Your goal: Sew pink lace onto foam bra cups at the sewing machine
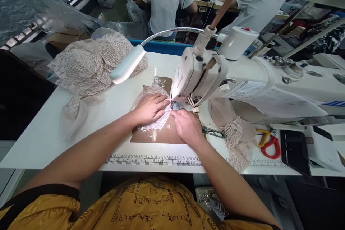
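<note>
A pale pink lace piece (161, 124) lies under the needle area of a white sewing machine (188, 68). My left hand (151, 109) rests flat on the lace, just left of the needle, with its fingers stretched out. Close to the presser foot, my right hand (188, 126) has its fingers curled, and the thumb and index finger pinch the lace edge. Beneath the lace is a shiny brown sheet (151, 136) on the white table (113, 115). The exact spot under the needle is partly hidden by my fingertips.
A lace pile (81, 63) sits at the left back. A lamp (128, 65) hangs over the table. On the right are thread snips (214, 132), more lace pieces (237, 138), red-handled scissors (271, 147) and a black phone-like object (295, 152). Two people (167, 0) are beyond.
</note>
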Demonstrator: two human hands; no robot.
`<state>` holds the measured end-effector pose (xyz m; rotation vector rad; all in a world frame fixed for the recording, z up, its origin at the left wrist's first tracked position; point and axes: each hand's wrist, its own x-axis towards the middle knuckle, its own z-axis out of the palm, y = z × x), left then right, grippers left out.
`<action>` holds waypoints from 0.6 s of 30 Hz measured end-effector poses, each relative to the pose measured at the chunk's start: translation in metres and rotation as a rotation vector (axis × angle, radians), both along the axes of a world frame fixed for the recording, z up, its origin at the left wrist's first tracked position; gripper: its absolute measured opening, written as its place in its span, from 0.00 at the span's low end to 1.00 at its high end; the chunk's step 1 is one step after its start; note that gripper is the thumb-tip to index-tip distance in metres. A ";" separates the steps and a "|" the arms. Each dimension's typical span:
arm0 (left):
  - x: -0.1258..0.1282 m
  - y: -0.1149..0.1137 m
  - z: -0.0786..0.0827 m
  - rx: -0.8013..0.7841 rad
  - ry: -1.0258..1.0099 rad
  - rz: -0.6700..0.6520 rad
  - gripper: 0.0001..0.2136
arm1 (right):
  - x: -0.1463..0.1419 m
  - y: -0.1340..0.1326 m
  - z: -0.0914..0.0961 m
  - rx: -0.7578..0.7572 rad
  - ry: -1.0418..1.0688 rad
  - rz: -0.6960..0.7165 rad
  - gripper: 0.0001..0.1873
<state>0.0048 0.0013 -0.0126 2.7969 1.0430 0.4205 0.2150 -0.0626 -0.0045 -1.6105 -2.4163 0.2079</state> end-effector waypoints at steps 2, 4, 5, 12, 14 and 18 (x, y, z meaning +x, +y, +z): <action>0.002 -0.003 0.001 0.006 0.031 0.041 0.22 | 0.000 0.000 -0.001 0.020 0.018 0.008 0.22; 0.004 -0.008 0.005 0.000 0.072 0.124 0.22 | 0.000 0.000 -0.002 0.045 0.030 0.015 0.22; 0.004 -0.010 0.009 -0.011 0.091 0.179 0.21 | 0.001 0.000 -0.002 0.059 0.037 0.018 0.21; -0.039 -0.070 0.041 -0.104 0.139 0.352 0.20 | 0.007 0.001 -0.008 0.121 0.090 0.060 0.20; -0.068 -0.102 0.047 -0.102 0.128 0.361 0.25 | 0.008 0.001 -0.008 0.117 0.104 0.070 0.20; -0.142 -0.150 0.043 -0.031 0.112 0.659 0.30 | 0.008 0.001 -0.008 0.084 0.125 0.076 0.20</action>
